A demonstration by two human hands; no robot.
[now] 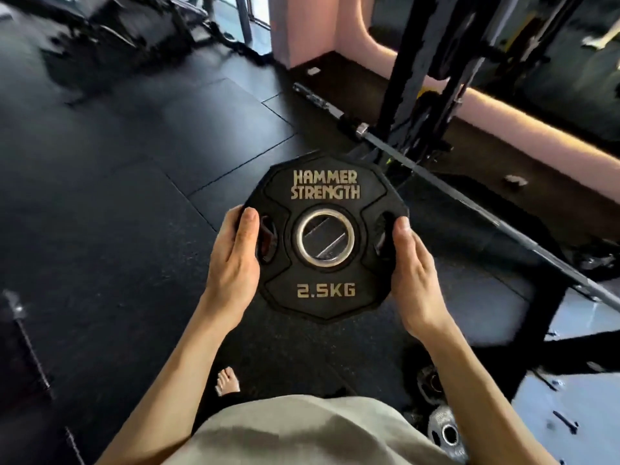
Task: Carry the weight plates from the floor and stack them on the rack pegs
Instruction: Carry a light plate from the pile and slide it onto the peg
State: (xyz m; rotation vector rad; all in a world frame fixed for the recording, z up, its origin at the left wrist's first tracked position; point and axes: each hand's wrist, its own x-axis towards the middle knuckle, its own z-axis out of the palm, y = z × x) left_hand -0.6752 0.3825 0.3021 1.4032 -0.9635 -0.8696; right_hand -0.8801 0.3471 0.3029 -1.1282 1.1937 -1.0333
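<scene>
Floor (110, 182): dark rubber tiles with thin seams, spreading from the near left to the far middle.
Far left: blurred dark gym gear (110, 25) that I cannot make out clearly.
Near left edge: a thin metal bar (30, 347) running along the floor, only partly in view.
My left hand (235, 260): grasping the left rim of the plate, thumb lying over the front face beside the left grip slot, fingers hidden behind the rim.
My foot (228, 380): bare, on the floor below my left forearm.
My shirt (302, 434): pale cloth filling the near middle.
Plate (323, 236): black, many-sided, held up off the floor between my two hands, face toward me (it reads HAMMER STRENGTH at the top and 2.5KG at the bottom), with a metal ring round the centre hole.
My right hand (414, 273): clasping the right rim of the plate, thumb on the front face just beside the right grip slot, fingers out of sight behind.
Barbell (469, 199): a long steel bar lying slantwise from the far middle to the near right, behind the plate.
Rack (432, 78): black uprights at the far right, blurred, with a pink wall (523, 129) behind.
Near right floor: two more plates (446, 431) lying by my right forearm, one grey with a ringed hole, one darker just beyond it.
</scene>
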